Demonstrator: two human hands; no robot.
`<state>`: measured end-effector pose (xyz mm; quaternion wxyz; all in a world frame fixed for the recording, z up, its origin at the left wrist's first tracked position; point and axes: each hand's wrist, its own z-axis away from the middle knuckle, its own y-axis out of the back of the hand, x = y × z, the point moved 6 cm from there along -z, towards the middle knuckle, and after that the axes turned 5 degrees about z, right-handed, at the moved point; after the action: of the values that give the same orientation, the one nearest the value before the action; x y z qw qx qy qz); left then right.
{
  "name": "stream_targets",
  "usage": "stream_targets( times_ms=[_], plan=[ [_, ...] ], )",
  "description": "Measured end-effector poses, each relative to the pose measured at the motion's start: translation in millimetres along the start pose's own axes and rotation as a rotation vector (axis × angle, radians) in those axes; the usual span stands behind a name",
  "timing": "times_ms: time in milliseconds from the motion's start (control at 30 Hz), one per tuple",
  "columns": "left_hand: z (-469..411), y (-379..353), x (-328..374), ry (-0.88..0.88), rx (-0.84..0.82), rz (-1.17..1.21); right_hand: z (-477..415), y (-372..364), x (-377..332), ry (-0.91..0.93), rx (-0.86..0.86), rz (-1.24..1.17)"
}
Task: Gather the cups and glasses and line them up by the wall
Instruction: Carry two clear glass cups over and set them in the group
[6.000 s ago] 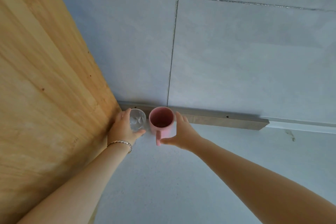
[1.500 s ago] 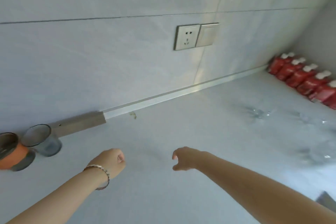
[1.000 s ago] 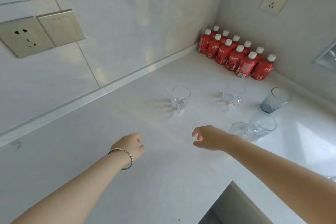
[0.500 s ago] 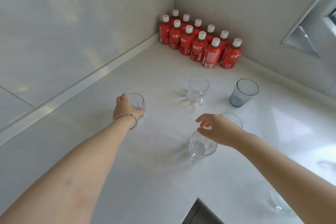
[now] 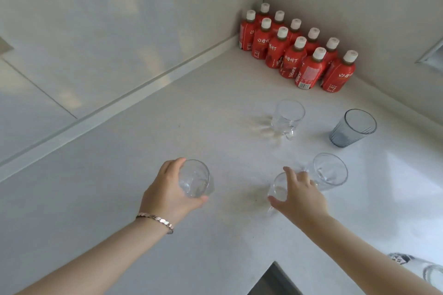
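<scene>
- The left hand (image 5: 167, 193) has its fingers (image 5: 173, 165) wrapped around a clear glass (image 5: 195, 178) on the desk (image 5: 119, 175).
- The right hand (image 5: 300, 196) closes spread fingers (image 5: 275, 200) over a second glass (image 5: 279, 188); whether it grips yet cannot be told.
- Beyond the fingertips, a handled glass (image 5: 287, 116), a grey tumbler (image 5: 352, 128) and another clear glass (image 5: 329, 170) stand scattered, away from the wall (image 5: 96, 31): most gathering looks left.

Clear glasses (image 5: 195, 178); grey tumbler (image 5: 351, 128), seemingly ribbed; red bottles (image 5: 291, 54).
</scene>
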<state>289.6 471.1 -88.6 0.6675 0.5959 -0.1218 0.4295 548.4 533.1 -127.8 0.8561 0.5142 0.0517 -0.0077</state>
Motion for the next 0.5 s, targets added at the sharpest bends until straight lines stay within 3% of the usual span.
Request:
stream_targets(
  times_ms=[200, 500],
  plan=[
    [60.7, 64.1, -78.7, 0.129, 0.153, 0.040, 20.5, 4.5, -77.1, 0.212, 0.008, 0.070],
    [190.0, 199.1, -262.8, 0.410, 0.471, 0.113, 135.4, -59.4, -324.2, 0.668, -0.080, 0.101]
  ],
)
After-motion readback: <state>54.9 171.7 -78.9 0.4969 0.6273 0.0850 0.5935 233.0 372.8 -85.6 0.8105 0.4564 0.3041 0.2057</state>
